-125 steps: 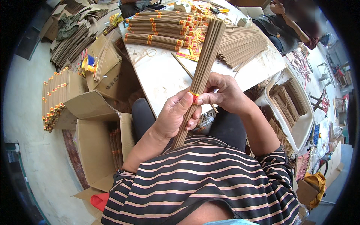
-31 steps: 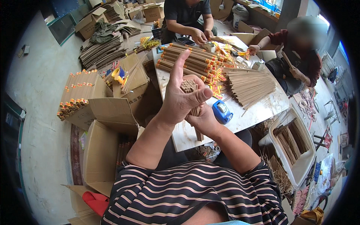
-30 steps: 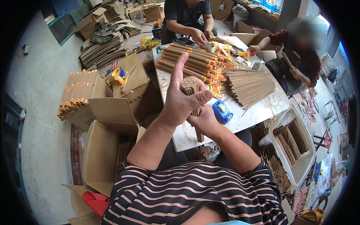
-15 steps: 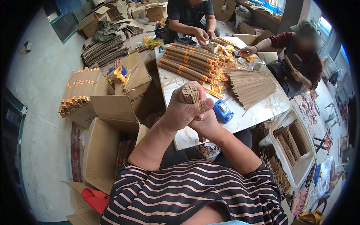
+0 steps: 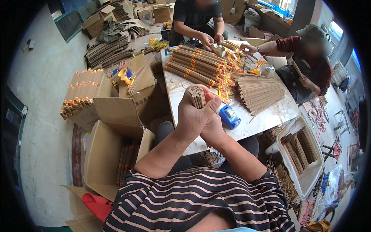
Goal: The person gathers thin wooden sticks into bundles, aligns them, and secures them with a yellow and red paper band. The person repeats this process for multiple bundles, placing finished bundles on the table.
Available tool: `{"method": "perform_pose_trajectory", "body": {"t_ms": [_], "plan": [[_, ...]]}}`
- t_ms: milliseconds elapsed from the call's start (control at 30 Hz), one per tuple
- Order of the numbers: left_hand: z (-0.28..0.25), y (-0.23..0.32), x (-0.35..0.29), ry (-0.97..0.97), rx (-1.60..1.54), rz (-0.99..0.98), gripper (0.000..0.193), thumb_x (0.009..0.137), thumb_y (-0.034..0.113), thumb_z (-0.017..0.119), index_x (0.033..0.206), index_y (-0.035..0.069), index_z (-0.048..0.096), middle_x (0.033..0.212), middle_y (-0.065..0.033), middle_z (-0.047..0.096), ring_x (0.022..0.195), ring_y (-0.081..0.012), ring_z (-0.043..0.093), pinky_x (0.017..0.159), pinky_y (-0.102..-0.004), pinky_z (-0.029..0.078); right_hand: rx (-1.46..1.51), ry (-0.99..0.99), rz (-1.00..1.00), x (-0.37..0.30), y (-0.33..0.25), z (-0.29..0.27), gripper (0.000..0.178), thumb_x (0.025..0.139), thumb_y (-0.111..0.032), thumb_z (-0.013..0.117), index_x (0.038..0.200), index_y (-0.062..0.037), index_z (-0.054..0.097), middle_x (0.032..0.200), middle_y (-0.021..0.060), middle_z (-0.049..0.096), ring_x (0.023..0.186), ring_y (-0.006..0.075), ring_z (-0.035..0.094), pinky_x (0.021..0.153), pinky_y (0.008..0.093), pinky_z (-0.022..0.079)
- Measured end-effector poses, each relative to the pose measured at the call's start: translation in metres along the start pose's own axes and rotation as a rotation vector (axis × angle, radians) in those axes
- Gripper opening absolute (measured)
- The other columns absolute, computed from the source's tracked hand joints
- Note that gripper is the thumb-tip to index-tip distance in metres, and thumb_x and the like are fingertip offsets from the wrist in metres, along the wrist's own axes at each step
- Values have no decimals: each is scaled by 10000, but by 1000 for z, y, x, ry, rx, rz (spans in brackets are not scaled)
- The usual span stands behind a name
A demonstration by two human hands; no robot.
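stick bundle [image 5: 197, 97] stands above the near edge of the white table [image 5: 255, 120], long axis roughly upright, top end facing me; my left hand [image 5: 190, 120] wraps it nearest that end, my right hand [image 5: 213, 128] closes around it below, partly hidden. farther across the table lie banded bundles [image 5: 195, 66].

Wrapped by the left hand [image 5: 191, 118], the bundle of brown sticks [image 5: 197, 96] shows little beyond its upper ends; its middle is hidden. The right hand [image 5: 213, 127] is partly covered by the left, most of its fingers out of sight. The striped shirt [image 5: 197, 189] hides part of the open carton [image 5: 101, 154]. The far co-worker [image 5: 191, 13] has a blurred head cut by the top edge; the right-hand co-worker's [image 5: 322, 71] face is blurred. The lower edge crops a yellow cloth [image 5: 319, 226].
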State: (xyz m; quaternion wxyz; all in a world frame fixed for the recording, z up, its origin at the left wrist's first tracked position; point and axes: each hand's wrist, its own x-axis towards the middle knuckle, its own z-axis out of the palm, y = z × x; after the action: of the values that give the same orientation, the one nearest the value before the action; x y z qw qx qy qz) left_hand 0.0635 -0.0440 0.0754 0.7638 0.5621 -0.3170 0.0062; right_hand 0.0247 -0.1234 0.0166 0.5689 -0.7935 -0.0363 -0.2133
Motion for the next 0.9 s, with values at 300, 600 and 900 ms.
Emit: {"method": "perform_pose_trajectory", "body": {"t_ms": [300,600,900], "plan": [[-14,16,0,-292,-147,-140,277,821,226,683,716,49,497,546,-2,513,477,-62,476,452,-208,395,45,-78,-34,-2,-3,-3,292,741,-142,676,974,-48,528,827,105,593,785,247,589,694,323,474],[-14,-5,-4,-193,90,-33,270,799,210,708,720,51,506,585,2,531,520,-55,497,481,-200,408,67,-6,-95,0,12,9,246,734,-75,644,969,-34,585,829,109,631,800,251,620,700,312,489],[-14,7,8,-193,156,-85,283,818,257,687,711,61,512,560,28,503,509,-33,472,469,-200,398,234,-341,270,14,-14,-7,372,727,-48,678,1045,-7,490,1011,81,541,1021,192,515,873,331,423]]}}
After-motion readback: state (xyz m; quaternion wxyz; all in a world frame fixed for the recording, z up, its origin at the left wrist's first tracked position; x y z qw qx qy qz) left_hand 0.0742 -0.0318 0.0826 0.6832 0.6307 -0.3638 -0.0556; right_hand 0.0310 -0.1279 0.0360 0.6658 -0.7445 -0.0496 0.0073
